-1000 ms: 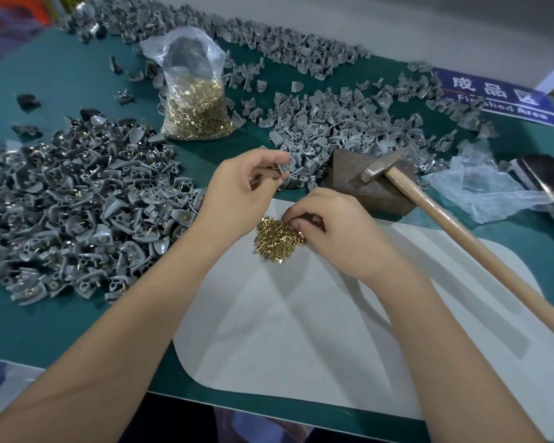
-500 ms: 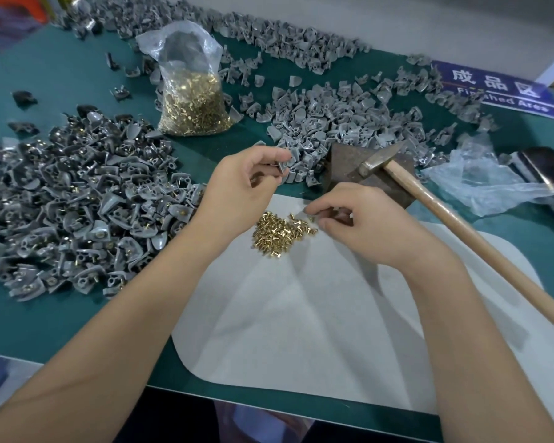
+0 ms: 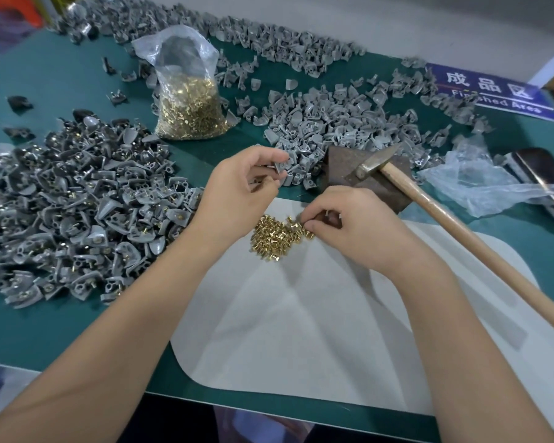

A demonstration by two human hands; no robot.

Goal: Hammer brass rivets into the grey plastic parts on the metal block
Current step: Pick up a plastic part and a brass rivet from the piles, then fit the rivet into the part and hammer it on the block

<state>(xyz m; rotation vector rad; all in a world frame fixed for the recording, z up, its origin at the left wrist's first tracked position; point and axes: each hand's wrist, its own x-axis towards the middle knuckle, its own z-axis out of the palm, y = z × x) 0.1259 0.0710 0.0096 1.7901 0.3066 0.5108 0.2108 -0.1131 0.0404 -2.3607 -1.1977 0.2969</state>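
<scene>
My right hand (image 3: 355, 228) has come back down to the small loose heap of brass rivets (image 3: 277, 236) on the pale grey mat (image 3: 301, 330); half a second ago it was lifted just clear of the heap and to the right, and now its curled fingertips (image 3: 311, 224) are touching the heap's right edge, picking at it. I cannot tell whether 1 rivet is already pinched there, since the fingers hide it. My left hand (image 3: 237, 193) has barely shifted and pinches 1 small grey plastic part (image 3: 282, 164) between thumb and fingers, held above the mat's far edge, just beside the nearest pile of bare grey plastic parts (image 3: 333, 123). The rusty brown metal block (image 3: 365, 177) sits to the right of that hand, near the mat's far right side, with the brass-headed hammer with a wooden handle (image 3: 454, 225) resting head-down on it, untouched. To me this means the cycle is at its loading step: a rivet must go into the held part before anything reaches the block. The big pile of riveted grey parts (image 3: 71, 199) lies toward the bench's left edge, and the clear plastic bag of brass rivets (image 3: 189, 97) stands toward the far edge.
</scene>
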